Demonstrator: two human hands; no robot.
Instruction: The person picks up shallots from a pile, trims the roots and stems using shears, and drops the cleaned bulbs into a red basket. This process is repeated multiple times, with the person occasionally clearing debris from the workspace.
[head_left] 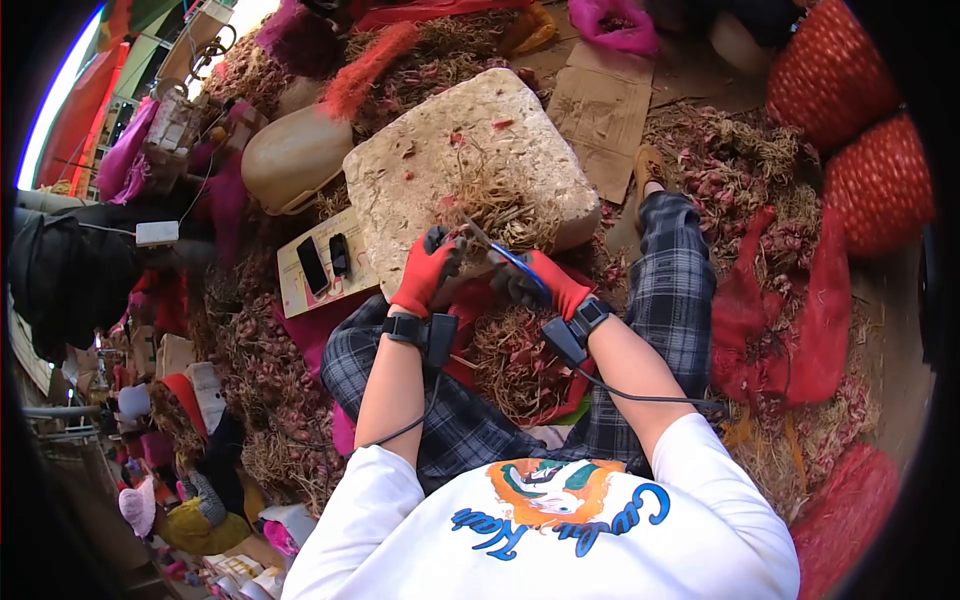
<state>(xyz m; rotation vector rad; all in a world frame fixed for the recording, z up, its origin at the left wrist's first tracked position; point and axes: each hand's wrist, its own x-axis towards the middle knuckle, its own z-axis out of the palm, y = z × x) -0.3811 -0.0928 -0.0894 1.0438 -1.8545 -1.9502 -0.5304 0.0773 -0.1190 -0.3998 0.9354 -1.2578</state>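
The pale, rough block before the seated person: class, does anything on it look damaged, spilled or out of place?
The pale, rough block looks worn, its top pitted and stained. Dry brown stalks lie untidily heaped on it, with small red scraps strewn beyond.

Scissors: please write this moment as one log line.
right hand: holds blue-handled scissors | left hand: beside blades | pale block: dry stalks on top

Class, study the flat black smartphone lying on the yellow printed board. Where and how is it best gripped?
Probably across its narrow width, at the end nearer the wearer, with the hand coming down from above. The black smartphone lies flat, and that end reaches past the small black object beside it, leaving its long edges freer for fingers.
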